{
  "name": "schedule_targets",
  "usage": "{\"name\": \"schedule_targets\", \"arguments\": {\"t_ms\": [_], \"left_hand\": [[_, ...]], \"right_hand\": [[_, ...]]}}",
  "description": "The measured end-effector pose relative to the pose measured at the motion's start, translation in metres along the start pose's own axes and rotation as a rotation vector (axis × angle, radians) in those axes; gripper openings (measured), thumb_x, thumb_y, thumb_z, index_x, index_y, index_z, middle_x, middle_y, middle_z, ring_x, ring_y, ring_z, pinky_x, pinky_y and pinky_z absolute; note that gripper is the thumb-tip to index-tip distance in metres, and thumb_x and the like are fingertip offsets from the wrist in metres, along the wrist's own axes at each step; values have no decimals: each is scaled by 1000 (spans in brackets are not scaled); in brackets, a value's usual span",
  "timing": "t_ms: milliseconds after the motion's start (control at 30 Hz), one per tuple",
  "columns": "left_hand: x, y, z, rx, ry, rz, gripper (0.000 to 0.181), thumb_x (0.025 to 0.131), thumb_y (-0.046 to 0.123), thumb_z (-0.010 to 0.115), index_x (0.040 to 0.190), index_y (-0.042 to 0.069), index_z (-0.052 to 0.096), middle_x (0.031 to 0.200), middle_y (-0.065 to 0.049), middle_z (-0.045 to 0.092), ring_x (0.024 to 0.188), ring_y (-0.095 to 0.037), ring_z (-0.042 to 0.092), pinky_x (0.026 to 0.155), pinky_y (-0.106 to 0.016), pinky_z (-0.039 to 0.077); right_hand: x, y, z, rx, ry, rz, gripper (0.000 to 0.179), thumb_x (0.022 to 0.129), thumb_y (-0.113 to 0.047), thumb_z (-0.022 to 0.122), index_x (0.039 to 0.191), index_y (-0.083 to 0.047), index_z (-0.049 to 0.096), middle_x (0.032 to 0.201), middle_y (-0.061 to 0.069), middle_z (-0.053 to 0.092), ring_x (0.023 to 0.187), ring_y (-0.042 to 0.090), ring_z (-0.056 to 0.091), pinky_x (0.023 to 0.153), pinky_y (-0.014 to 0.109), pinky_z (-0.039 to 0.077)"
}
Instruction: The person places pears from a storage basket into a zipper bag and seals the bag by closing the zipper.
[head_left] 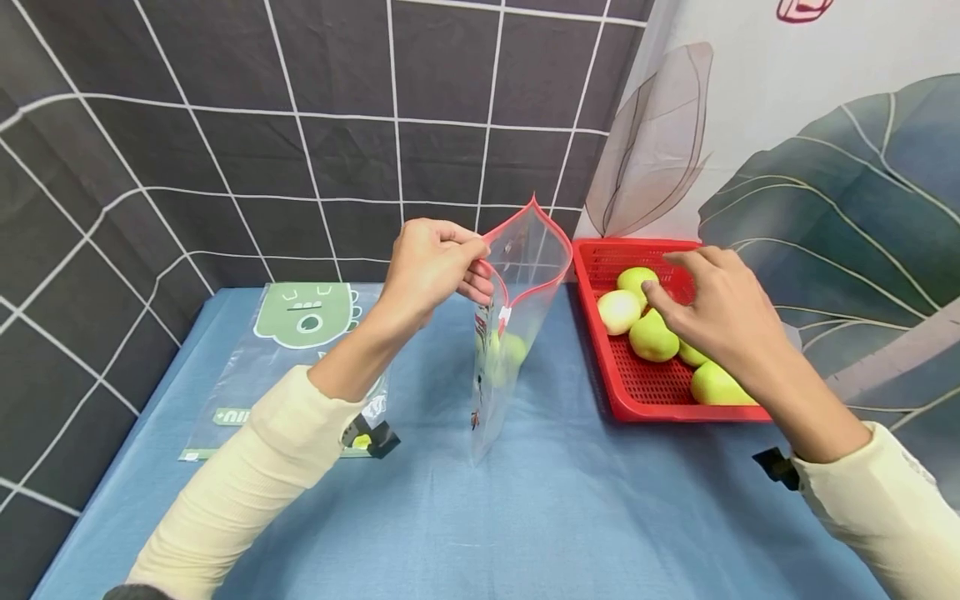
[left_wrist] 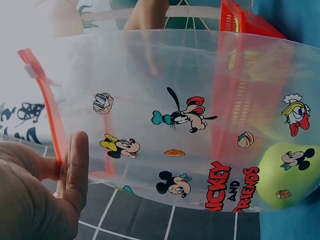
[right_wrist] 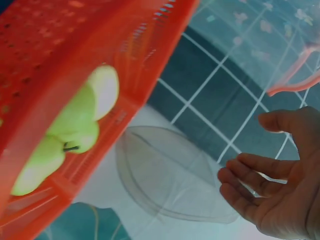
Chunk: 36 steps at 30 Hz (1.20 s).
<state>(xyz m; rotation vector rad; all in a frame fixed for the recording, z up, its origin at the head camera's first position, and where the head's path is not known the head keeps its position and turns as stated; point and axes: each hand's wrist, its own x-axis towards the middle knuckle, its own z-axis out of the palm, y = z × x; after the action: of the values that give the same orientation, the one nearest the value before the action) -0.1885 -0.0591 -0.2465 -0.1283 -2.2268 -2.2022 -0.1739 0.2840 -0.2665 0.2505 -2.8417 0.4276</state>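
Note:
A clear zip bag (head_left: 534,258) with a red slider edge and cartoon prints stands upright on the blue cloth, its mouth spread wide. My left hand (head_left: 441,265) pinches the left side of its rim between thumb and fingers. Low inside the bag sits yellow-green fruit (left_wrist: 280,175), seen through the plastic. My right hand (head_left: 723,308) hovers over the red basket (head_left: 626,407), thumb and fingers apart with nothing between them. Several yellow-green fruits (head_left: 654,337) lie in that basket; part of them is hidden beneath the right hand and forearm.
Flat on the cloth at the left lies another clear bag (head_left: 247,358) with a green cartoon face, partly covered by my left forearm. A dark grid-patterned curtain (head_left: 337,150) hangs behind the table, and a white leaf-print cloth (head_left: 750,100) behind the basket.

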Motion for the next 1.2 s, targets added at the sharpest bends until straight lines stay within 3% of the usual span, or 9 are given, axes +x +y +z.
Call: {"name": "schedule_targets", "arguments": {"t_ms": [400, 533, 667, 767, 867, 1033, 1200], "left_hand": [[1, -3, -3, 20, 8, 7, 20, 102, -2, 68, 114, -16, 77, 72, -10, 76, 54, -17, 77, 64, -39, 74], [1, -3, -3, 28, 3, 3, 20, 102, -2, 69, 114, -15, 78, 73, -11, 77, 55, -18, 78, 64, -39, 74], [1, -3, -3, 26, -3, 0, 21, 102, -2, 68, 114, -16, 78, 73, -11, 77, 55, -18, 77, 63, -39, 74], [1, -2, -4, 25, -3, 2, 21, 101, -3, 67, 114, -16, 77, 72, -10, 76, 54, -17, 77, 62, -38, 74], [0, -2, -4, 29, -1, 3, 21, 101, -3, 67, 114, -16, 77, 71, -9, 76, 53, -17, 76, 62, -38, 73], [1, -3, -5, 41, 1, 2, 21, 101, -2, 67, 113, -16, 78, 72, -10, 76, 54, -17, 77, 62, -38, 73], [0, -4, -3, 49, 1, 6, 20, 101, -2, 67, 111, -15, 78, 72, -10, 77, 55, -17, 77, 62, -38, 73]], "right_hand": [[-8, 38, 9, -92, -188, 93, 78, 98, -37, 82, 149, 17, 59, 140, 44, 64, 134, 64, 52, 96, 80, 63], [-11, 45, 11, -113, -216, 101, 70, 93, -34, 88, 136, 17, 67, 122, 41, 72, 112, 57, 64, 74, 63, 70], [-15, 53, 10, -127, -273, 123, 48, 89, -33, 90, 101, 11, 74, 80, 23, 71, 74, 35, 63, 53, 36, 57], [-18, 59, 12, -132, -335, 136, 41, 88, -33, 90, 76, -1, 67, 63, 9, 58, 61, 23, 52, 53, 29, 47], [-18, 65, 15, -140, -378, 147, 46, 88, -34, 90, 65, -10, 58, 58, 4, 50, 57, 19, 46, 54, 27, 42], [-15, 75, 17, -137, -422, 165, 51, 89, -38, 89, 63, -11, 55, 56, 3, 47, 57, 18, 44, 54, 25, 39], [-14, 83, 18, -122, -495, 209, 44, 87, -37, 90, 70, -7, 64, 61, 7, 57, 62, 20, 51, 56, 25, 46]]}}
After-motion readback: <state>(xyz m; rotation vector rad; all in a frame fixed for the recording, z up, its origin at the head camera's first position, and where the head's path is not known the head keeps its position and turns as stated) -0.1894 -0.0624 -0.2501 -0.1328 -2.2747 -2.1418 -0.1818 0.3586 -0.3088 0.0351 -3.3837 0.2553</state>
